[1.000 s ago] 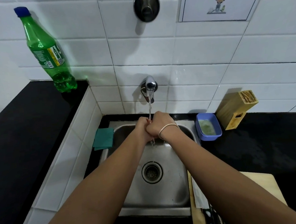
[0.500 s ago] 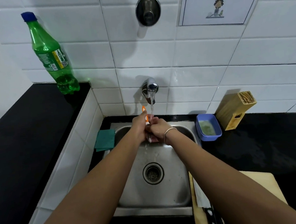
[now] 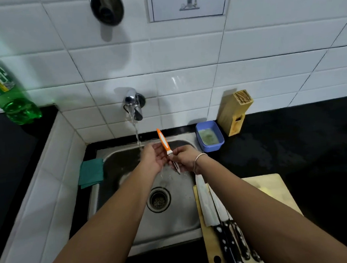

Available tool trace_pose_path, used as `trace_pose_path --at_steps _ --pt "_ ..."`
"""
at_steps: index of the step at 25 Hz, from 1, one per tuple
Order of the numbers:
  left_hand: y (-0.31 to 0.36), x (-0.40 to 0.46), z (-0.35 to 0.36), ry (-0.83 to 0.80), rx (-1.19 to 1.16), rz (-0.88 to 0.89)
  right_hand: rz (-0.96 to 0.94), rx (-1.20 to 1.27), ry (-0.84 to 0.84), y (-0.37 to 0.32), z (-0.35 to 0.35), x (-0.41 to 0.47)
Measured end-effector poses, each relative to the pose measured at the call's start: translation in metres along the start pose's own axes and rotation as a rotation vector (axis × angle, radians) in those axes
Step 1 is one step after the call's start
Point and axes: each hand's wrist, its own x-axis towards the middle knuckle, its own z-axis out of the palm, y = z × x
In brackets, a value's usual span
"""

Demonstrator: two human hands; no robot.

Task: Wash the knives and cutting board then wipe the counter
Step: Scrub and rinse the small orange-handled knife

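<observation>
Two hands meet over the sink (image 3: pixel 181 223), under the thin stream from the tap (image 3: pixel 132 105). The right hand (image 3: pixel 184 160) is closed around a small orange-handled knife (image 3: pixel 165 145) at the joint of handle and blade, handle pointing up toward the wall, dark blade angled down into the basin. The left hand (image 3: pixel 153 159) is spread open, palm up, just beside the blade and in the water. By my reading the job is in its early part: this one knife is being rinsed, while several larger knives (image 3: pixel 212 206) with dark speckled handles lie side by side on the wooden cutting board (image 3: pixel 273 188), which sits on the black counter (image 3: pixel 305 146) at the sink's right edge, apparently not yet washed. The counter wipe also looks undone; a folded green cloth (image 3: pixel 90 174) rests on the sink's left rim. The small knife looks wet, its blade short and narrow; whether it is clean is too small to tell.
</observation>
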Motion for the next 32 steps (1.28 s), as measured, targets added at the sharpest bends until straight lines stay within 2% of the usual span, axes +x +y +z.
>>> trace_pose_path --at_steps 3,6,8,10,12,15,18,21,32 --pt "0.019 0.002 -0.009 0.230 0.052 0.246 -0.026 -0.065 0.002 -0.009 0.002 0.001" --pt "0.054 -0.003 -0.019 0.351 0.229 0.567 -0.038 0.039 -0.046 -0.035 0.046 0.004" --pt "0.077 -0.006 -0.020 0.364 0.499 0.700 -0.049 0.047 -0.073 -0.047 0.075 0.006" --pt "0.098 -0.006 -0.019 0.278 0.691 0.776 -0.038 0.037 -0.088 -0.055 0.090 0.008" --pt "0.112 -0.003 -0.017 0.212 0.839 0.806 -0.014 0.050 -0.086 -0.058 0.091 0.010" --pt "0.128 0.003 -0.012 0.217 1.007 0.827 0.008 0.058 -0.081 -0.061 0.089 0.012" --pt "0.135 0.009 -0.005 0.207 1.146 0.769 0.014 0.063 -0.080 -0.060 0.088 0.017" --pt "0.131 0.013 -0.001 0.176 1.140 0.726 0.022 0.056 -0.084 -0.056 0.086 0.020" --pt "0.128 0.014 0.000 0.182 1.144 0.761 0.027 0.067 -0.086 -0.051 0.086 0.026"
